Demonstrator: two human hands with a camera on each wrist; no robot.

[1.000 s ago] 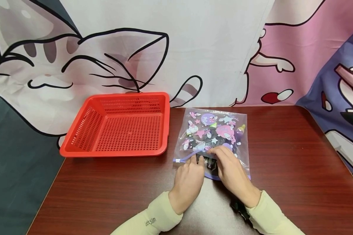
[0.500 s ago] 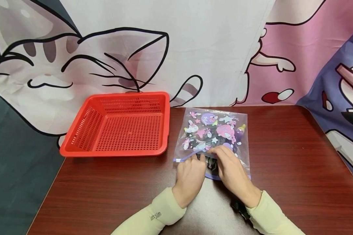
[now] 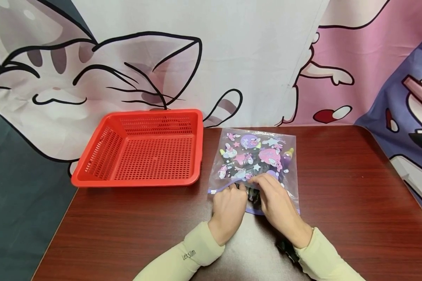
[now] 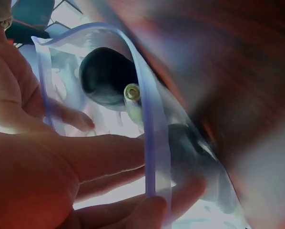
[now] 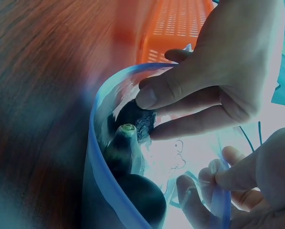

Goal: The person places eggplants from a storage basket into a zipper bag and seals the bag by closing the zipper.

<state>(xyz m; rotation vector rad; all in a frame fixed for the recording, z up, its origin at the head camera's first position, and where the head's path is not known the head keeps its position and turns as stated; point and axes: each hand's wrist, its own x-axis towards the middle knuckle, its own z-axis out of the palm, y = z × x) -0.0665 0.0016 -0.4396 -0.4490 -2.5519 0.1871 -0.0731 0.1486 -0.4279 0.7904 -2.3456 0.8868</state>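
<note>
A clear zip bag (image 3: 228, 164) printed with pink and purple cartoons lies on the table, its purple-edged mouth open towards me. Dark glossy things like small eggplants (image 5: 142, 200) lie inside; one (image 5: 126, 150) has a pale stem end. A purple one (image 3: 287, 158) with a yellow-green top shows through the right side. My left hand (image 3: 228, 210) reaches into the mouth, thumb and fingers on either side of a dark rounded thing (image 5: 128, 114); whether they grip it is unclear. With thumb and fingers, my right hand (image 3: 281, 205) pinches the bag's rim (image 5: 221, 200).
Left of the bag stands a red perforated plastic basket (image 3: 154, 156). A black object (image 3: 286, 249) sits by the right wrist. The dark wood table (image 3: 341, 203) meets a cartoon-printed cloth (image 3: 253, 58) along its back edge.
My left hand has shifted slightly right and inward at the bag's mouth. Things with yellow-green ends have moved inside the bag. The right hand stays in place.
</note>
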